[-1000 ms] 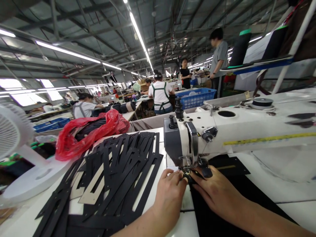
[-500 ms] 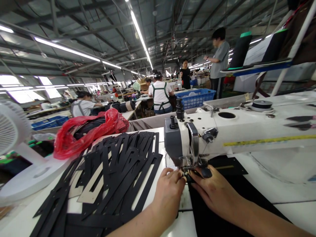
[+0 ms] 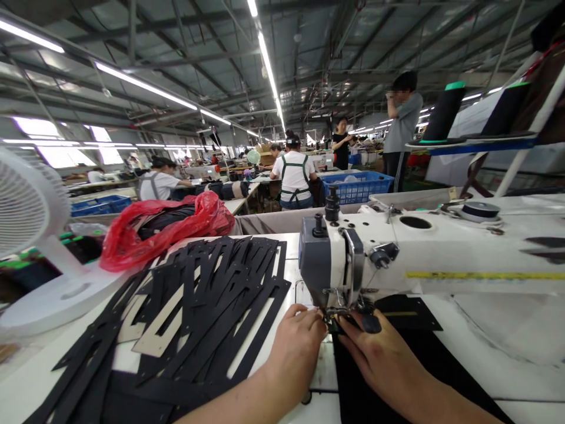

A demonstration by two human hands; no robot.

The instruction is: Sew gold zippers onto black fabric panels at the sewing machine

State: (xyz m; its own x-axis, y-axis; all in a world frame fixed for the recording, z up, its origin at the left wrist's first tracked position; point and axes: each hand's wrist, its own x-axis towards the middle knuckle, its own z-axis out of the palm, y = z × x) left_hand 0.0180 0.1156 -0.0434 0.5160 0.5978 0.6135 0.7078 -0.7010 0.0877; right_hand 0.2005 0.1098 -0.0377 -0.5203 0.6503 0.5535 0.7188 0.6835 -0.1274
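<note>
At the needle area of a white and grey sewing machine (image 3: 338, 259), both of my hands work close together. My left hand (image 3: 298, 347) is closed, its fingertips bunched just left of the presser foot; whatever they pinch is too small and hidden to make out. On the other side, my right hand (image 3: 382, 350) grips the edge of a black fabric panel (image 3: 410, 371), thumb and fingers drawn together beside the foot. The panel runs from under the machine head towards me, below the right forearm. Its edge at the needle is mostly hidden by fingers.
Black slotted strips (image 3: 207, 318) lie in a loose pile on the left. Behind them sits a red plastic bag (image 3: 128, 235) with dark pieces inside. A white fan (image 3: 66, 288) stands far left. Thread cones (image 3: 444, 115) stand upper right; co-workers (image 3: 295, 174) and a blue crate (image 3: 357, 188) are beyond.
The camera view has tilted upward slightly, so the background sits lower. Both hands stay beside the needle with little visible movement. A standing person in the back has raised a hand towards the head.
</note>
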